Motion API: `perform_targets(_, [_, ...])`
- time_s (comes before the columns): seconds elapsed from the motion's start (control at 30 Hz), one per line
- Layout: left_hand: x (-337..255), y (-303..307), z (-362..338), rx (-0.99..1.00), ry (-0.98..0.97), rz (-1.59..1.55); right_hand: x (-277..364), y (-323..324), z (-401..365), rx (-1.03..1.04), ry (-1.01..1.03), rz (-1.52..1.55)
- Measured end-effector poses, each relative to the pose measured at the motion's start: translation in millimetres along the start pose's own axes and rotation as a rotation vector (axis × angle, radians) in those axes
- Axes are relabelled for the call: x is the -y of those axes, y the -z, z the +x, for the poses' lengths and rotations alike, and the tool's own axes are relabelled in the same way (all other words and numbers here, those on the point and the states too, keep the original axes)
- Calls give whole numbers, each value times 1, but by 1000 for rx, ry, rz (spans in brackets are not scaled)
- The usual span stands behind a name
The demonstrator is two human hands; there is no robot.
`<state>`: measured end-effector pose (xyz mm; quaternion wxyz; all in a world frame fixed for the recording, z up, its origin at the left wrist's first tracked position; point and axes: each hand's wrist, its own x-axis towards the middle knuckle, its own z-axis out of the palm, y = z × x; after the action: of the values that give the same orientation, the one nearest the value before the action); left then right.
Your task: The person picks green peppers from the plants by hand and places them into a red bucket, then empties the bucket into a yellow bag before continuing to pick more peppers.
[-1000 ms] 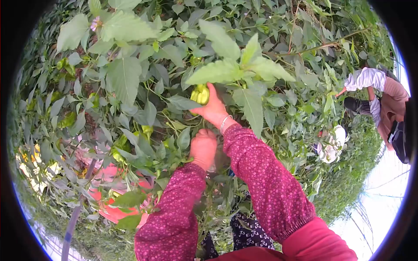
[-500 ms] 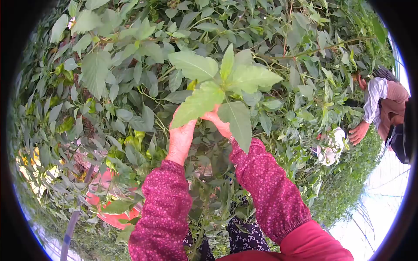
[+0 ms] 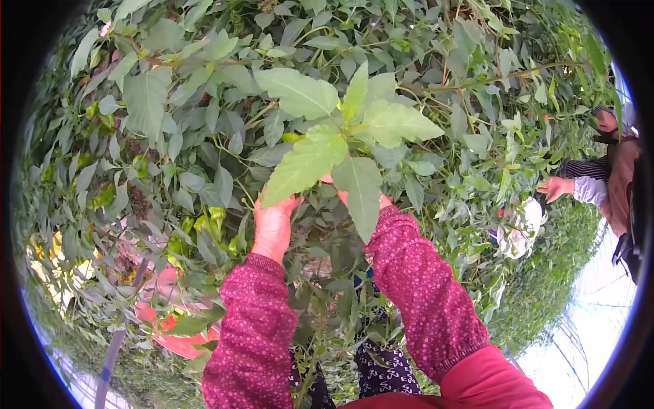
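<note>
A tall broad-leaved shoot point(image 3: 306, 160) rises right in front of the camera, its toothed leaves covering much of both hands. Behind its lower left leaf, my left hand point(image 3: 272, 228) reaches into the pepper plants, thumb side partly showing and fingertips hidden. My right hand point(image 3: 385, 202) is almost wholly covered by the drooping leaf; only bits of skin show above the patterned sleeve. Whether either hand holds anything is hidden. Light green peppers point(image 3: 212, 219) hang left of my left hand, and another pepper point(image 3: 102, 195) hangs farther left.
Dense pepper foliage surrounds both hands. A red container point(image 3: 182, 342) stands low on the left near a slanted pole point(image 3: 109, 365). At right, a co-worker's hand point(image 3: 558, 187) reaches toward the plants, above a white cloth-like item point(image 3: 521, 230). A long stem point(image 3: 504, 78) crosses the upper right.
My hands have moved slightly apart and lower, the right one further behind the leaf. The co-worker's hand has risen away from the white item, and that person has shifted posture.
</note>
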<state>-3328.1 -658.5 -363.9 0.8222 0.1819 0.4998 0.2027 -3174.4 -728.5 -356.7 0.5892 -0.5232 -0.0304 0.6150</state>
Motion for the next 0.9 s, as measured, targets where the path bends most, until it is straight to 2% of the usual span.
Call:
perform_targets(0.07, [-3, -1, 5, 26, -5, 157, -14, 3, -3, 75, -63, 313])
perform_targets(0.1, [-4, -5, 7, 37, -8, 233, -25, 6, 0, -38, -39, 325])
perform_targets(0.2, [2, -7, 13, 48, -20, 301, -36, 1, 2, -163, -12, 392])
perform_targets(0.23, [2, -9, 12, 28, -34, 269, -32, -8, 0, -255, 14, 471])
perform_targets(0.33, [8, -9, 20, 19, -22, 271, -53, -8, 0, -304, 122, 744])
perform_targets(0.37, [0, -15, 11, 82, -94, 215, -65, -2, 1, -219, 135, 748])
perform_targets(0.4, [-8, -19, 13, 31, -61, 387, -78, 4, -4, -275, 127, 826])
perform_targets(0.47, [-1, -12, 16, 36, -34, 231, -54, -28, -25, -389, 106, 982])
perform_targets(0.5, [-2, -11, 16, 35, -39, 233, -45, -34, -41, -420, 99, 959])
perform_targets(0.53, [-3, -11, 17, 36, -46, 235, -48, -32, -46, -420, 153, 1070])
perform_targets(0.6, [-6, -16, 20, 22, -84, 271, -49, -22, -72, -389, 245, 905])
perform_targets(0.7, [-7, -35, 27, 20, -229, 428, -36, -16, -102, -365, 148, 721])
perform_targets(0.73, [-7, -38, 28, 79, -196, 485, -32, -18, -110, -334, 112, 708])
perform_targets(0.83, [1, -42, 37, 32, -446, 1095, -21, -16, -122, -307, 87, 585])
perform_targets(0.9, [-4, -50, 28, -49, -526, 1234, -17, -14, -128, -285, 93, 563])
